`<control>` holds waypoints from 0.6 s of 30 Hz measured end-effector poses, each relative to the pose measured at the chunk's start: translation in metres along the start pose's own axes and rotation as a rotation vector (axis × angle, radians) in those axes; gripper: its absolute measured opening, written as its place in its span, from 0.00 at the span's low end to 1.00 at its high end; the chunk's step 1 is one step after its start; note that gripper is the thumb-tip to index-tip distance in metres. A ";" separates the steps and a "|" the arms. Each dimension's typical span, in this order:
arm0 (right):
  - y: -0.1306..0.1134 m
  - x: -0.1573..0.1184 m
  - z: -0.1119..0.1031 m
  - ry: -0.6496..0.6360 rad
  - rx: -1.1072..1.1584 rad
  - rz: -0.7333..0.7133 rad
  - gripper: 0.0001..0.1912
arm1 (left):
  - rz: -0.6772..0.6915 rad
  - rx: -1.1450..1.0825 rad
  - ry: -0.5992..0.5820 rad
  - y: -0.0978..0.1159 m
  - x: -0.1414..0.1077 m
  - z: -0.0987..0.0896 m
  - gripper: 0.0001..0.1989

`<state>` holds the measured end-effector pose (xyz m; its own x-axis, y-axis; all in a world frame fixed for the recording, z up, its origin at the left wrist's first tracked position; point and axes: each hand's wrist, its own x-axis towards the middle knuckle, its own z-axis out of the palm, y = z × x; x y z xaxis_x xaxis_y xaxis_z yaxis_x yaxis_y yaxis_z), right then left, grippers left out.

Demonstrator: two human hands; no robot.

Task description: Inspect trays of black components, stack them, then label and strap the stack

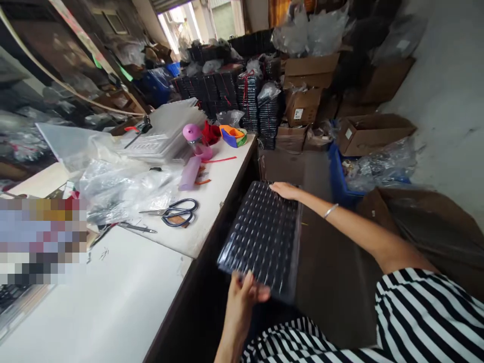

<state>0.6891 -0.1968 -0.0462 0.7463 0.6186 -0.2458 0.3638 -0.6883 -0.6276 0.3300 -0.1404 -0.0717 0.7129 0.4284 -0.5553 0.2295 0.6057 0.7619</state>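
A black tray (262, 232) with rows of small shiny pieces, under clear plastic, is held tilted beside the white table. My left hand (245, 292) grips its near edge, thumb and fingers pressed on the rim. At the far edge, my right hand (284, 191) is closed on the tray's corner, with a silver bangle on that wrist. Left of the tray, scissors with dark handles (180, 212) lie on the table (206, 222), near tweezers (138, 228).
Clear plastic bags (124, 189), a lilac roll (190, 173) and a pink bottle (196, 141) are on the table. Stacked black trays (247, 101) stand behind. Cardboard boxes (374, 133) and a blue crate (338, 174) are at the right.
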 end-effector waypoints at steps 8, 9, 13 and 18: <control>0.025 0.062 0.001 0.170 -0.475 0.178 0.21 | -0.087 -0.095 0.081 -0.023 0.093 0.069 0.21; 0.030 0.063 0.006 0.171 -0.516 0.185 0.22 | -0.103 -0.096 0.091 -0.025 0.095 0.070 0.21; 0.040 0.068 0.012 0.129 -0.622 0.194 0.23 | -0.139 -0.070 0.102 -0.033 0.096 0.068 0.20; 0.036 0.068 0.009 0.113 -0.703 0.190 0.22 | -0.134 -0.014 0.085 -0.038 0.097 0.065 0.26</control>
<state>0.7475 -0.1759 -0.0919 0.8712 0.4477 -0.2015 0.4655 -0.8837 0.0488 0.4338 -0.1652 -0.1332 0.6176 0.3981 -0.6783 0.3092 0.6700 0.6749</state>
